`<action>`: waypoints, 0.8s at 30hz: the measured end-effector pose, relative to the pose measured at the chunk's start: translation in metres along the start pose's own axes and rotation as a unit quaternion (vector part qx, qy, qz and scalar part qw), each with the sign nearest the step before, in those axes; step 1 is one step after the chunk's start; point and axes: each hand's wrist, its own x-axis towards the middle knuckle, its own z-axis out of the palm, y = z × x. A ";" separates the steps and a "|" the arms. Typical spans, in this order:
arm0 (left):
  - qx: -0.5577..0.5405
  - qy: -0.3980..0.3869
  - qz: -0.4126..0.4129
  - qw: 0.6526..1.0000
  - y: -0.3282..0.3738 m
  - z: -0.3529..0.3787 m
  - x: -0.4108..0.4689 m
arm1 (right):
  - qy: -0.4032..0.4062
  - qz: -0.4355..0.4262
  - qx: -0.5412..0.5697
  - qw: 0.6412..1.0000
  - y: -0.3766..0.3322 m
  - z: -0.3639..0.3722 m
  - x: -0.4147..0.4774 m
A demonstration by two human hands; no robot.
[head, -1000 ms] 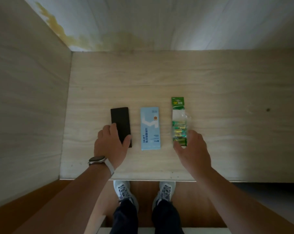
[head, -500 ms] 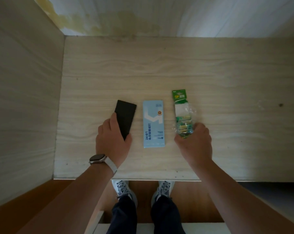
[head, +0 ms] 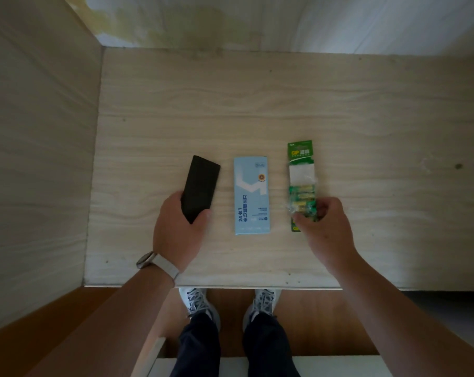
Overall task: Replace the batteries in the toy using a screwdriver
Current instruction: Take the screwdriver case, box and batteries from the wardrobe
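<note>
Toy (head: 202, 183) L hand (head: 178, 232), batts (head: 302, 183) R hand (head: 325, 232)

A pale wood-grain tabletop (head: 257, 99) sits in dim light and meets a matching upright side panel (head: 40, 159) on the left. Behind it, the whitish back wall (head: 366, 20) carries a yellowish stain (head: 192, 25). Below the front edge lies a brown wooden floor (head: 320, 322).

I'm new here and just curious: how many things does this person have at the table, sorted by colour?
Black: 1, the flat black device
Light blue: 1, the box
Green: 1, the battery pack
Total: 3
</note>
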 end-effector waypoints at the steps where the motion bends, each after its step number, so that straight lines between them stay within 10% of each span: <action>1: -0.011 0.003 -0.008 1.000 0.000 0.000 -0.001 | -0.004 0.004 0.006 1.000 0.001 -0.001 0.001; 24: -0.172 -0.012 -0.049 0.984 -0.012 -0.014 -0.016 | -0.077 -0.049 0.088 0.992 -0.021 0.008 -0.021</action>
